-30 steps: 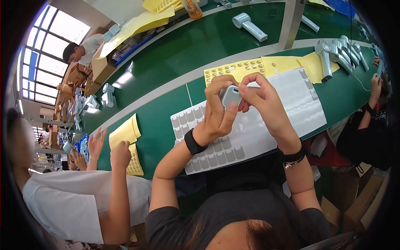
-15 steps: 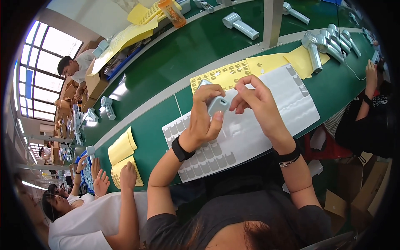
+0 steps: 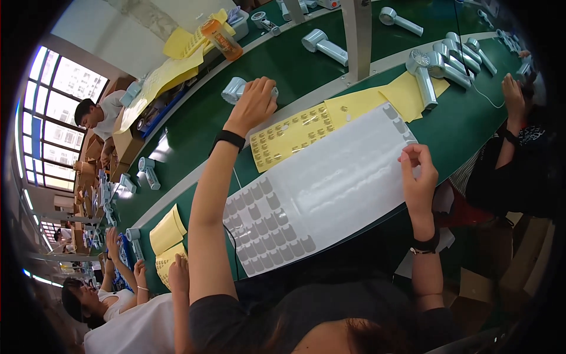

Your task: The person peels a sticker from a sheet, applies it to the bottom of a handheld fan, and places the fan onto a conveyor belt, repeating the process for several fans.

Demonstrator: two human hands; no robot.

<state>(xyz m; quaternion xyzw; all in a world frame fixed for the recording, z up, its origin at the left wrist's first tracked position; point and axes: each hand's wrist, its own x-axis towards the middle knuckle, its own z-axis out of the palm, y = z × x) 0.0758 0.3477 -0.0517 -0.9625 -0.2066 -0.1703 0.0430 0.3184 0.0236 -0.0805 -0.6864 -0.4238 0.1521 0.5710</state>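
Observation:
Over the green belt, my left hand (image 3: 252, 105) is wrapped round a pale blue handheld fan (image 3: 233, 89). The fan's round head sticks out to the left of my fingers, and most of its handle is hidden under them. My right hand (image 3: 420, 174) is at the right end of a white sticker sheet (image 3: 348, 177), thumb and forefinger together near its grey stickers (image 3: 397, 119). Whatever lies between those fingertips is too small to make out. More grey stickers cover the sheet's left end. Behind it lies a yellow sticker sheet (image 3: 289, 135).
Several pale blue fans (image 3: 421, 74) lie at the right, and another fan (image 3: 324, 47) rests on the belt. A metal post (image 3: 358, 41) rises behind the sheets. An orange bottle (image 3: 222, 40) stands at the far side. Co-workers sit left and right, one hand (image 3: 513, 97) near the table edge.
My left hand has carried the fan away from the sheet, up and left over the belt. My right hand has moved right and down to the end of the white sheet.

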